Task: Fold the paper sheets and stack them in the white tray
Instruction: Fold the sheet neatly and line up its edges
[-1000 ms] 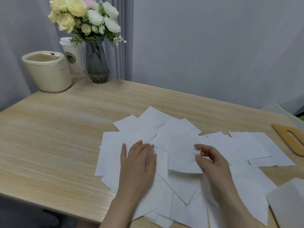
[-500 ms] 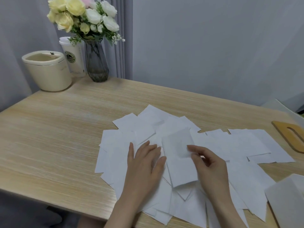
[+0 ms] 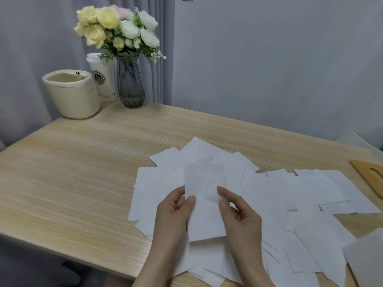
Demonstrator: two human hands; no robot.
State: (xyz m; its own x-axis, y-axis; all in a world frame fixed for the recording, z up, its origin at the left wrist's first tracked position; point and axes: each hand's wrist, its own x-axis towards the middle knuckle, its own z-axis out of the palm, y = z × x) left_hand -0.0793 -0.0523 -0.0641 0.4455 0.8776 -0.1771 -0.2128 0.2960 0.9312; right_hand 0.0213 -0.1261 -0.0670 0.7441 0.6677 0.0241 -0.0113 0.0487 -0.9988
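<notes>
Your two hands, left hand [image 3: 174, 212] and right hand [image 3: 240, 216], each pinch one thin, rectangular white sheet [image 3: 204, 201], held above many overlapping paper sheets [image 3: 310, 204] on the wood-grain counter [image 3: 83, 172].

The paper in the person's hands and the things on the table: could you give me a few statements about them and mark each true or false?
1. Both hands hold one sheet. True: the left hand and right hand pinch the sheet at its sides.
2. The held sheet lies flat on the pile. False: it is lifted above the loose sheets.
3. The vase holds flowers. True.
4. The cup stands right of the vase. False: it stands to its left, behind the cream pot.
5. The table is glass. False: it has a light wood grain.
</notes>
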